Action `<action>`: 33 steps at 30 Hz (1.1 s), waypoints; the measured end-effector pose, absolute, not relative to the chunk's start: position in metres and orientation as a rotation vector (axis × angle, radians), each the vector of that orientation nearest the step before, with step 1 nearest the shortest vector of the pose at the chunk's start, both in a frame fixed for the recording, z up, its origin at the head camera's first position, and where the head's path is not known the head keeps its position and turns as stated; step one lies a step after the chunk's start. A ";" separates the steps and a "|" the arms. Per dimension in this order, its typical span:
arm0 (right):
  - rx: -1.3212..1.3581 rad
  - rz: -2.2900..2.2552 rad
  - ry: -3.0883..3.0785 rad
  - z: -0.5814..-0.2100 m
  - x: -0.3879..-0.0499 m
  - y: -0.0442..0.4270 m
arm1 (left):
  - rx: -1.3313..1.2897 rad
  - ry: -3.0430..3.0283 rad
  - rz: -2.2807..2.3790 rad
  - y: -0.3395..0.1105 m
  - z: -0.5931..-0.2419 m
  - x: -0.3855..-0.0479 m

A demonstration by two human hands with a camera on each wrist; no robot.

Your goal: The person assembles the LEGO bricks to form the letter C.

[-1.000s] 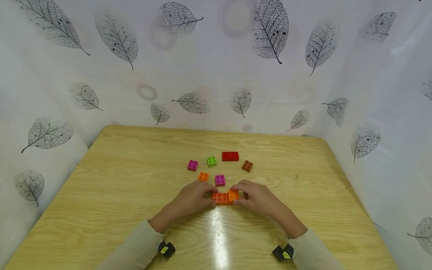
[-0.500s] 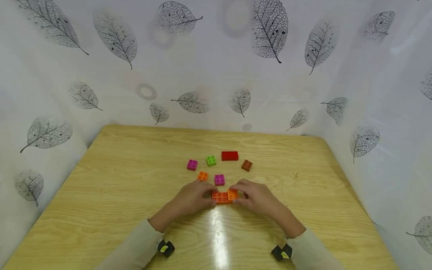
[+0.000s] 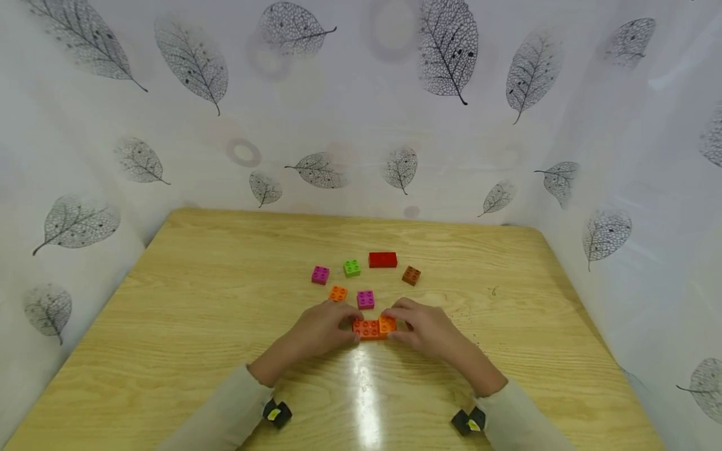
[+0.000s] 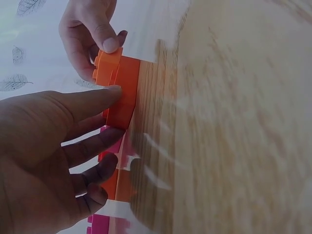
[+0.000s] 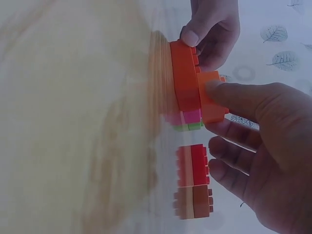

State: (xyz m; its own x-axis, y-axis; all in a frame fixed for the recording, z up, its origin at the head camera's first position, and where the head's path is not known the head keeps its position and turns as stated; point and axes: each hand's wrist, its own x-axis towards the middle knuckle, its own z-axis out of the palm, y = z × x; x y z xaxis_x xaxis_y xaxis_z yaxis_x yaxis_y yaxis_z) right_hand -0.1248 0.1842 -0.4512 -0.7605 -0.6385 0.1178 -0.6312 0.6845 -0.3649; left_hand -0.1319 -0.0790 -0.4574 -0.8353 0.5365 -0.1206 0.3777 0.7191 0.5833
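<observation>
A long red-orange brick (image 3: 365,329) lies near the table's middle, with a small orange brick (image 3: 387,324) on top of its right end. The left hand (image 3: 321,329) grips the long brick's left end between thumb and fingers. The right hand (image 3: 431,332) pinches the small orange brick. In the right wrist view the small brick (image 5: 210,97) sits raised on the studs of the long brick (image 5: 185,78), the thumb on its near side. Seen from the left wrist, the left thumb lies against the long brick (image 4: 127,87).
Behind the hands on the wooden table (image 3: 225,263) lie a second orange brick (image 3: 338,293), magenta bricks (image 3: 365,299) (image 3: 320,274), a green brick (image 3: 352,268), a red brick (image 3: 383,259) and a brown brick (image 3: 411,275). A leaf-patterned curtain (image 3: 338,125) stands around the table.
</observation>
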 end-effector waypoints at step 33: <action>-0.926 -0.692 2.813 -0.449 -0.125 0.182 | 0.813 2.881 0.786 -0.071 -0.460 -0.179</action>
State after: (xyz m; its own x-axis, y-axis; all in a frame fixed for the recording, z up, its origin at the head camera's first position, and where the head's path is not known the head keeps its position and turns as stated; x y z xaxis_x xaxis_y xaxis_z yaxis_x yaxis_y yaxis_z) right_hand -0.1246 0.1824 -0.4490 -0.8099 -0.5849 0.0451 -0.5391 0.7117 -0.4503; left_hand -0.1787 -0.0709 -0.4597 -0.8611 0.5003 0.0904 0.4769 0.7332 0.4848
